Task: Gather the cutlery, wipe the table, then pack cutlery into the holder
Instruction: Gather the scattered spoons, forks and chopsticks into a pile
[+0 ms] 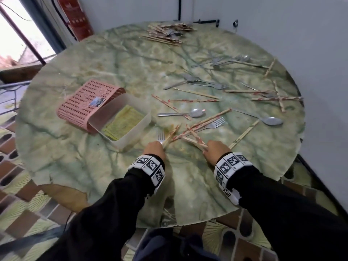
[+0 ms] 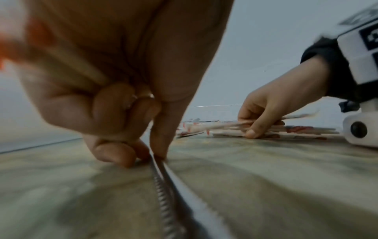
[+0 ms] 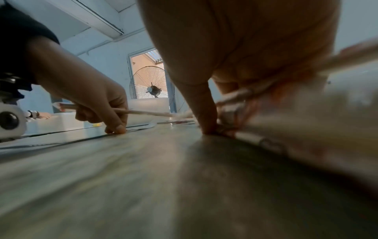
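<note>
Paper-wrapped chopsticks (image 1: 170,135) are filling the left hand (image 1: 154,149); the right hand (image 1: 216,150) is gripping more (image 1: 195,143). Either overfull bundle could be slipping back onto the worktop (image 1: 94,166).

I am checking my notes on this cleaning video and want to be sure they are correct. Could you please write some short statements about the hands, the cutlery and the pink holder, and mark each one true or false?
1. The left hand holds wrapped chopsticks. True.
2. The pink holder stands upright, filled with forks. False: it lies on its side, and no cutlery shows in it.
3. The right hand grips a bundle of chopsticks. True.
4. All spoons are already collected. False: one spoon lies loose mid-table, and another spoon lies to its right.
5. A pile of chopsticks lies at the table's far edge. True.
</note>
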